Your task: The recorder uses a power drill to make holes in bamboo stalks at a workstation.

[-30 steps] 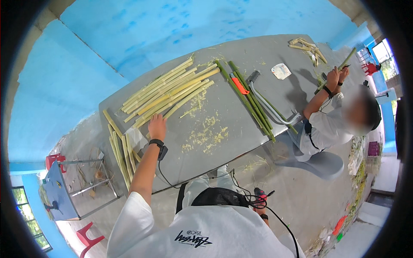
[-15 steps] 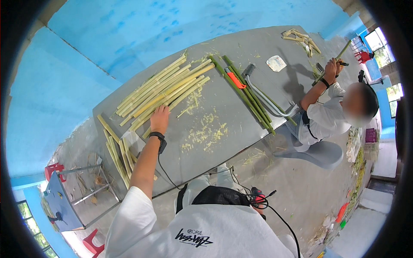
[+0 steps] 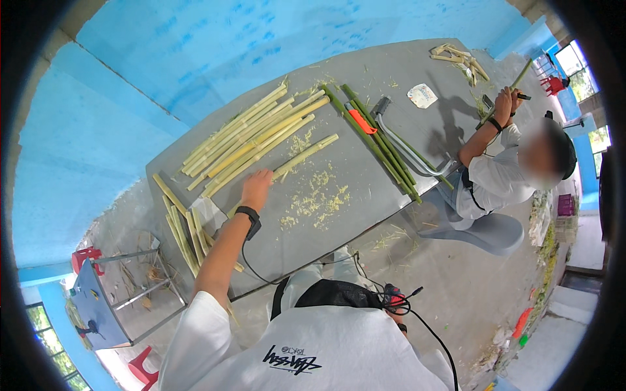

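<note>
My left hand is closed around a pale peeled bamboo stick that lies slantwise over the table. Beside it, on the far side, rests a row of similar peeled bamboo sticks. Low at my right side, beyond the shirt, my right hand is partly hidden, with its fingers about a red and black tool whose kind I cannot make out behind looped black cables.
Green bamboo poles, an orange-handled tool and a metal-framed hand saw lie on the grey table. Shavings are scattered nearby. Short bamboo pieces sit at the left end. A co-worker works at right.
My left hand has shifted slightly right, and the bamboo stick in it has come away from the row toward the shavings. My right hand stays low at my side.
</note>
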{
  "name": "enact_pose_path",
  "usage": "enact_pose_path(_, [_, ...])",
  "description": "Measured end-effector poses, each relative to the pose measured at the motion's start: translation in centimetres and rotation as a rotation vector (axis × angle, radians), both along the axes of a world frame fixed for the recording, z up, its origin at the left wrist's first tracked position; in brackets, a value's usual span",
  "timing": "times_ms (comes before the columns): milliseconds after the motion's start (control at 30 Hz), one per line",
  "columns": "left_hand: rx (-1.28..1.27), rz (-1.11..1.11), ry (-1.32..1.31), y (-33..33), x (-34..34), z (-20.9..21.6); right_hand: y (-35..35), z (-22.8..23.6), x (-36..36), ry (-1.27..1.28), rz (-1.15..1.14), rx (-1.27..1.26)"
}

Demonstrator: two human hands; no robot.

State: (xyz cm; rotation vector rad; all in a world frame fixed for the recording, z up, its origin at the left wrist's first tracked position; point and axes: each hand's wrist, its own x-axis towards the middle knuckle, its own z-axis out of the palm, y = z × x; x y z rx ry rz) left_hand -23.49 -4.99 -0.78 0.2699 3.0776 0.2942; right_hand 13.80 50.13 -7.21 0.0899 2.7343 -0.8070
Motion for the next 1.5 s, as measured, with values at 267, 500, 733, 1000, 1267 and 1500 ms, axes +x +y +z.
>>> enact_pose_path(267, [0.128, -0.038, 0.027, 4.5, 4.5, -0.1, 0.3, -0.7, 0.0, -0.011, -0.046, -0.032])
enact_pose_path(500, [0.211, 0.272, -0.038, 2.5, 1.4, 3.6, 0.2, -0.4, -0.3, -0.034, -0.082, -0.053])
enact_pose_path(733, [0.188, 0.251, 0.066, -4.6, 2.2, 0.1, 0.6, -0.3, -0.8, -0.054, -0.106, -0.072])
enact_pose_path(1000, [0.301, 0.226, 0.006, -6.2, 2.2, -1.9, 1.7, -0.7, -0.3, -0.089, -0.131, -0.074])
enact_pose_path(1267, [0.318, 0.133, -0.113, -3.8, 9.7, -2.3, 0.6, -0.3, -1.1, -0.118, -0.153, -0.103])
enact_pose_path(1500, [0.364, 0.264, 0.01, -3.3, 9.2, 0.0, -0.1, -0.7, -0.6, -0.144, -0.191, -0.124])
